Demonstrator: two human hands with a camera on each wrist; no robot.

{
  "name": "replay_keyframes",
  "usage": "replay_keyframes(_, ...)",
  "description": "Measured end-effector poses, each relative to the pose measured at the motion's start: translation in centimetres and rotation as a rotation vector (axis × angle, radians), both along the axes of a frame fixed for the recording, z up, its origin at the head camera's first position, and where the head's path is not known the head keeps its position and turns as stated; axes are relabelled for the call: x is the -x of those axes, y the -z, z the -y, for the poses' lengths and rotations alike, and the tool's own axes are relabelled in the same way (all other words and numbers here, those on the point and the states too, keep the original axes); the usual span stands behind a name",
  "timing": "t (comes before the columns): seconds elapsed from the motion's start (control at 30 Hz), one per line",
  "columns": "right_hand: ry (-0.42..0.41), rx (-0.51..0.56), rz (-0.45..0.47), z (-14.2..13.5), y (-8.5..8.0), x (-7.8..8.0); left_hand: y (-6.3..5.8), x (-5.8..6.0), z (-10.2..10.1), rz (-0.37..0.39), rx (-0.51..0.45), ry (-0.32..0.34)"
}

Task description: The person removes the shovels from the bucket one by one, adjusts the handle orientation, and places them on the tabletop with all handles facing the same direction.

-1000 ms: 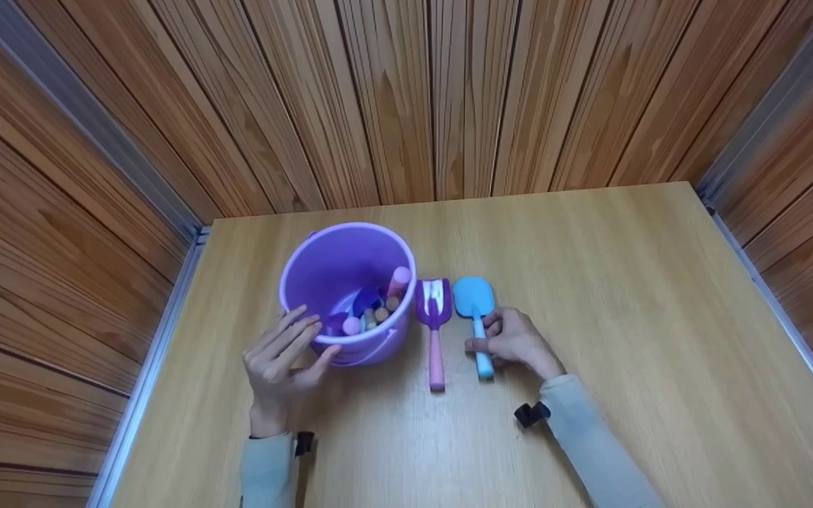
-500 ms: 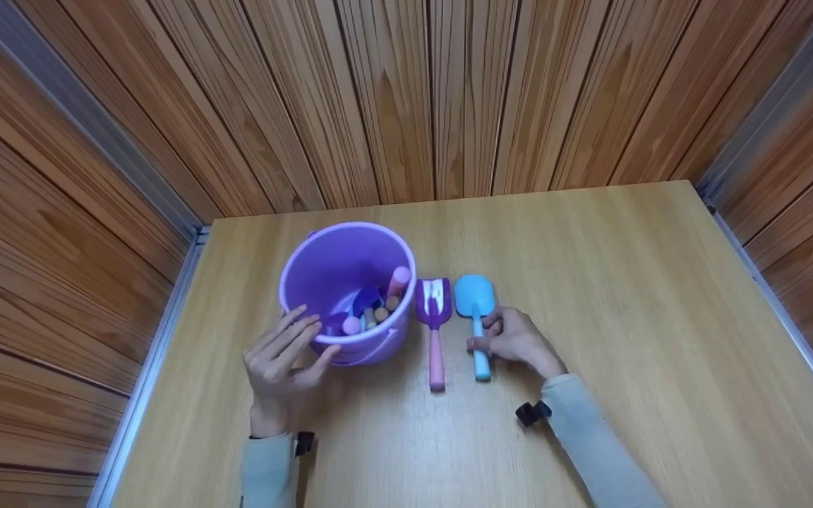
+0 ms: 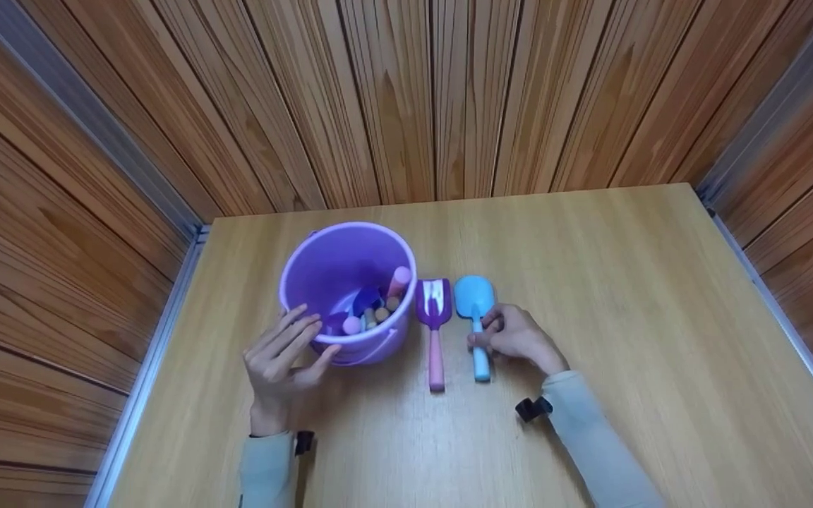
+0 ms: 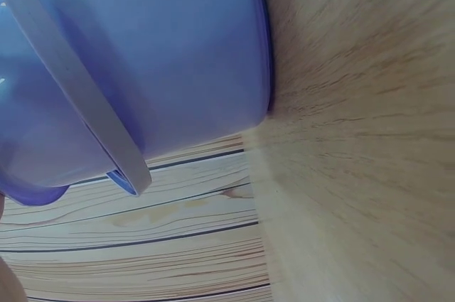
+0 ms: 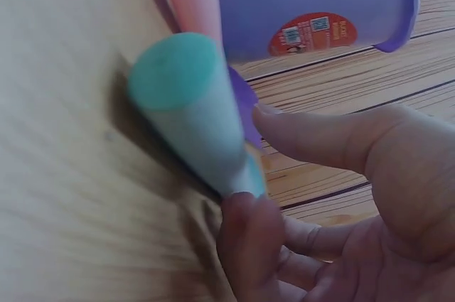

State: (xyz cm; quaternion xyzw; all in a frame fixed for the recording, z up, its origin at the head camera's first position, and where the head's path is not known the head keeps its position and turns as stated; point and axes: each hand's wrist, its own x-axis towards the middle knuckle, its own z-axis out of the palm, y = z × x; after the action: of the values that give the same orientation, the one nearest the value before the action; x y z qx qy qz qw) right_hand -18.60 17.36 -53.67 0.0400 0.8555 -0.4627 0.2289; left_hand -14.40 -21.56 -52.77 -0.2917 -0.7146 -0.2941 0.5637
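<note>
My left hand [image 3: 276, 363] rests on the near left side of a purple bucket [image 3: 339, 257], its fairly straight fingers at the rim and its thumb lower along the outside. Seen from the left wrist, the bucket [image 4: 185, 53] stands upright with its handle [image 4: 78, 85] hanging down. My right hand [image 3: 519, 335] is at the handle of a light blue toy shovel [image 3: 473, 293] lying on the table. In the right wrist view bent fingertips touch the shovel handle [image 5: 192, 124], while the thumb stands away from it. Beside it lies a purple scoop with a pink handle [image 3: 436, 363].
Several small toys are in the bucket, among them a pink cylinder [image 3: 399, 279], a pink ball-like end [image 3: 351, 325] and tan round ends [image 3: 382, 315]. The wooden table [image 3: 625, 296] meets plank walls [image 3: 406, 106] at the back and sides.
The blue shovel's handle end has swung slightly left, bringing it closer to parallel with the pink-handled scoop. My right hand has shifted a little; the left hand and bucket have not moved.
</note>
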Motion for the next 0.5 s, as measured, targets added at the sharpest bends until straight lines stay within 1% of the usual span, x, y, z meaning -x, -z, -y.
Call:
replay_keyframes(0.1,-0.020,-0.041,-0.037,0.3,-1.2,0.5,0.0,-0.1,0.1,0.012,0.005,-0.001)
replay_keyframes(0.2,-0.056,-0.120,-0.111,0.9,-2.9,1.3,0.0,-0.1,0.3,0.022,0.011,-0.006)
replay_keyframes(0.33,-0.101,-0.166,-0.187,2.2,-6.0,2.2,0.0,-0.1,0.3,0.036,0.022,-0.012)
replay_keyframes(0.5,-0.194,-0.159,-0.272,4.6,-10.2,3.3,0.1,-0.1,0.2,0.029,0.014,-0.014)
